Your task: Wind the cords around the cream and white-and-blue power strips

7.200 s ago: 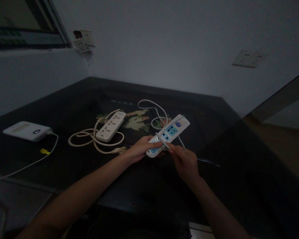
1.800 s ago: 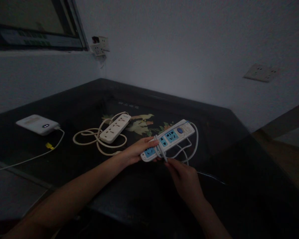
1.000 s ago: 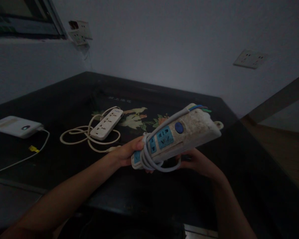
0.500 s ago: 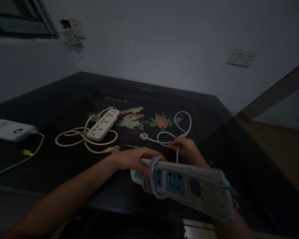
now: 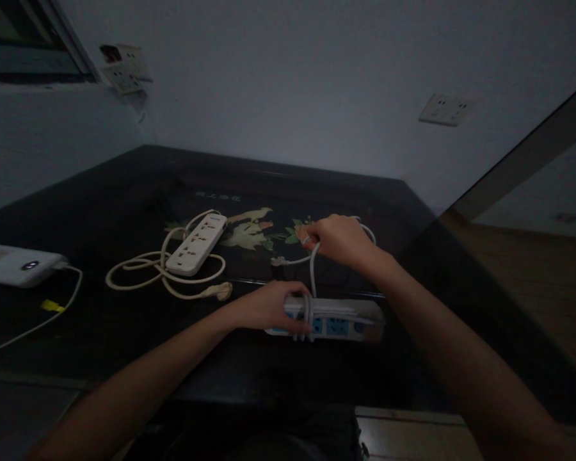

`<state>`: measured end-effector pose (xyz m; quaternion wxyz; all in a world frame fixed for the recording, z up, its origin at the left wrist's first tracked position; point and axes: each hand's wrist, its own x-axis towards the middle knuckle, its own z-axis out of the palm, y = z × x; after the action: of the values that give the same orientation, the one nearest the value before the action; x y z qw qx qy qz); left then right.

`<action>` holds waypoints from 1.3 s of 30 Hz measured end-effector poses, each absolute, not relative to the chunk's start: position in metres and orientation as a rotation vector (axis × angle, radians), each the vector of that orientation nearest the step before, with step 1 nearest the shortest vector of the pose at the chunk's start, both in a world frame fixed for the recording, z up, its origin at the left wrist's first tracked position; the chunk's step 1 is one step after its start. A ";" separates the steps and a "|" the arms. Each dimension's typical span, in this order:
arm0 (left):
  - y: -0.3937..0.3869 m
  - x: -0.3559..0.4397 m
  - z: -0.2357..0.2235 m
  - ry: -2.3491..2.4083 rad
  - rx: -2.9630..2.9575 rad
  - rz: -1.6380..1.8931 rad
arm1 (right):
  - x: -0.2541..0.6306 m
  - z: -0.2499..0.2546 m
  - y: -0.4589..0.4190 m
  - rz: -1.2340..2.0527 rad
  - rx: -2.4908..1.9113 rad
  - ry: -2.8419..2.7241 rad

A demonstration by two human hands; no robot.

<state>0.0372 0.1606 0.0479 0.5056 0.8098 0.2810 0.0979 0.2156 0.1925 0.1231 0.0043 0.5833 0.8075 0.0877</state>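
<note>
Two bare hands are handling one blue-socketed power strip (image 5: 345, 328) over the near part of a dark table (image 5: 249, 371). The strip is standing on its long edge, its socket face pointing toward the person; whether it is touching the tabletop, cannot tell.

Left hand (image 5: 278, 307): grasping the strip near its left end, thumb pressing on the socket side, fingers going over the top edge. Several turns of grey cord (image 5: 313, 272) are circling the strip at the fingertips.

Right hand (image 5: 338, 238): pinching the same cord above and beyond the strip, fingers closing on it. The length between is running up from the turns to the hand. A grey plug (image 5: 278, 261) is lying left of that hand; part of a loop is showing to its right.

Farther left, a white power strip (image 5: 196, 244) is resting on its coiled cream cord (image 5: 125, 266), the cream plug (image 5: 221, 291) lying near the left wrist. At far left, a white device (image 5: 22, 266) is trailing a thin cable (image 5: 74, 296), a yellow tag (image 5: 52, 306) sitting at it.
</note>
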 end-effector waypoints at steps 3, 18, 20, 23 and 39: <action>0.162 0.039 0.043 0.859 2.029 0.317 | 0.201 0.136 0.181 0.324 1.786 2.542; 0.185 0.026 0.040 1.165 2.180 0.651 | 0.198 0.142 0.141 0.374 2.016 2.428; 0.188 0.024 0.040 1.176 2.178 0.704 | 0.200 0.136 0.136 0.305 2.032 2.450; 0.192 0.022 0.039 1.182 2.186 0.766 | 0.207 0.128 0.132 0.177 2.039 2.579; 0.199 0.007 0.054 1.257 2.314 0.962 | 0.247 0.097 0.142 -0.440 1.925 2.917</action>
<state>0.0074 0.1986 0.0543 0.1683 0.8136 0.4419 0.3384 0.2470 0.1420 0.0968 -0.1895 0.5366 0.8131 -0.1227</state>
